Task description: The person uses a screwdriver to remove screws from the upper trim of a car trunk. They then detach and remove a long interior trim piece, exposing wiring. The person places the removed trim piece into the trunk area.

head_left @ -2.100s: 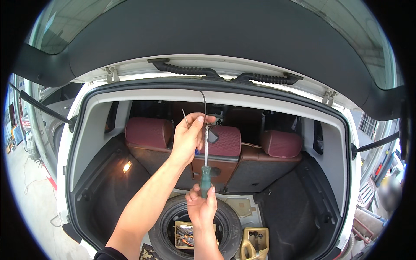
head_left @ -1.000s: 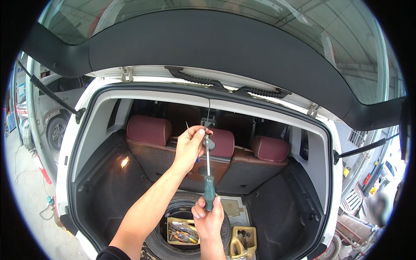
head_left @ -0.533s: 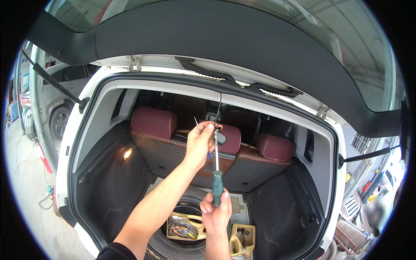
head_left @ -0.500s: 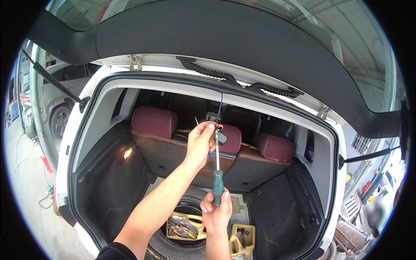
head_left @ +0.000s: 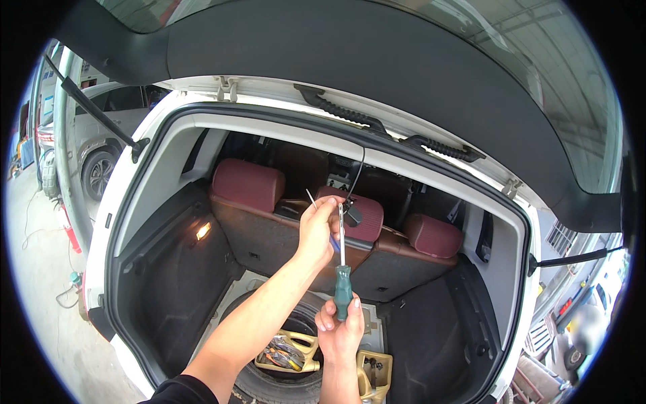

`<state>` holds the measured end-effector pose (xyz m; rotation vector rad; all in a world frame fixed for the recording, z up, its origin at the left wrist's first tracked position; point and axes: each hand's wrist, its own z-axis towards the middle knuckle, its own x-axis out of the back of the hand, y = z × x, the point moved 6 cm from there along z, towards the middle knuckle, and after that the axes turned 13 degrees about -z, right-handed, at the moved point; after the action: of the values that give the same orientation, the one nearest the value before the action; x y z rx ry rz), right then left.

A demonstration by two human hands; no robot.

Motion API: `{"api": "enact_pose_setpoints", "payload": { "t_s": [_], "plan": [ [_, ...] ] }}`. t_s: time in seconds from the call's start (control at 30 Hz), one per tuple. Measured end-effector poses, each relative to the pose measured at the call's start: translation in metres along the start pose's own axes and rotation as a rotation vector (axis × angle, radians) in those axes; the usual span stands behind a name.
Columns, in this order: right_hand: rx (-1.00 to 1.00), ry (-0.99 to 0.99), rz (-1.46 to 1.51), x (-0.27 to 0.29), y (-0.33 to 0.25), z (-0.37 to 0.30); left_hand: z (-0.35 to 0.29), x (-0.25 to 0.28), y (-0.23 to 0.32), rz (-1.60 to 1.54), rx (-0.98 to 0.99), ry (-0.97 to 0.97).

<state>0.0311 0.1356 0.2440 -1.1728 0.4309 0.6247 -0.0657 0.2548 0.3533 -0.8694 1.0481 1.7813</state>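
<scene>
Gripping the green-handled screwdriver (head_left: 343,286), your right hand (head_left: 342,330) has its fingers wrapped around the lower part of the handle, with the shaft pointing up toward your other hand. Your left hand (head_left: 317,232) grasps a slim tool (head_left: 335,244), its blue part showing below the fingers and its thin metal point jutting out above them. Your left thumb and fingertips meet right at the screwdriver's tip; whether they pinch it or something small there, you cannot tell from here. A black cable (head_left: 362,168) hangs from near the middle of the trunk opening's top edge down toward those fingertips, and a small dark block (head_left: 354,216) sits just right of the shaft, in front of the middle headrest (head_left: 371,225).

Below your forearms, a spare tyre (head_left: 286,392) lies toward the near edge of the trunk floor (head_left: 239,289). A cut-out yellow container (head_left: 311,365) of hand tools sits within its ring, and a second yellow container (head_left: 381,388) stands just right of your right forearm.
</scene>
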Motion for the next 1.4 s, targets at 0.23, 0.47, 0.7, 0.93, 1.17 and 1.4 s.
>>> {"api": "enact_pose_setpoints", "payload": {
  "t_s": [0.23,0.47,0.7,0.93,1.17,1.4],
  "plan": [
    [-0.13,-0.036,-0.007,0.009,0.016,-0.029,-0.048,0.037,0.013,-0.186,0.135,-0.017],
    [-0.374,0.017,0.007,0.029,0.058,-0.105,-0.128,0.112,0.032,-0.305,0.273,0.2],
    [-0.562,0.034,0.068,0.026,0.091,-0.175,-0.2,0.161,0.051,-0.336,0.262,0.225],
    [-0.592,0.038,0.003,0.039,0.092,-0.227,-0.237,0.18,0.053,-0.278,0.286,0.266],
    [-0.43,-0.133,-0.211,0.073,0.047,-0.275,-0.335,0.246,0.023,0.091,0.676,0.402],
    [-0.535,0.138,-0.546,0.148,0.084,-0.318,-0.498,0.267,-0.013,0.199,1.033,0.608]
  ]
}}
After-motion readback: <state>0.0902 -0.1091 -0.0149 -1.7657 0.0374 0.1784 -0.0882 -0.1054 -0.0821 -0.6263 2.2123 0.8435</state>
